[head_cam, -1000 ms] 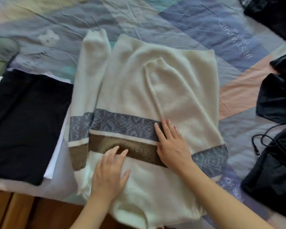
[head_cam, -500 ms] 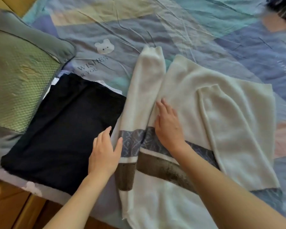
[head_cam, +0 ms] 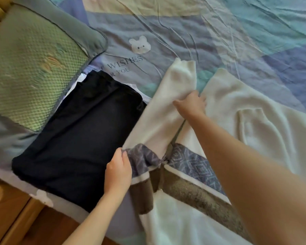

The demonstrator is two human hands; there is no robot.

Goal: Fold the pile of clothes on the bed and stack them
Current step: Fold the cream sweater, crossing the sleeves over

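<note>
With both hands moved off the cream sweater's [head_cam: 245, 121] body, its unfolded sleeve [head_cam: 159, 119] is now gripped at nine o'clock by the left hand [head_cam: 117, 171] and right hand [head_cam: 191, 105], ready for folding inward.

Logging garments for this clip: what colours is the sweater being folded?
Cream sweater with a blue-grey diamond-patterned band above a brown band; head view.

place: bedroom | evidence: patchwork bedspread [head_cam: 193, 30], green pillow [head_cam: 30, 68]
</note>
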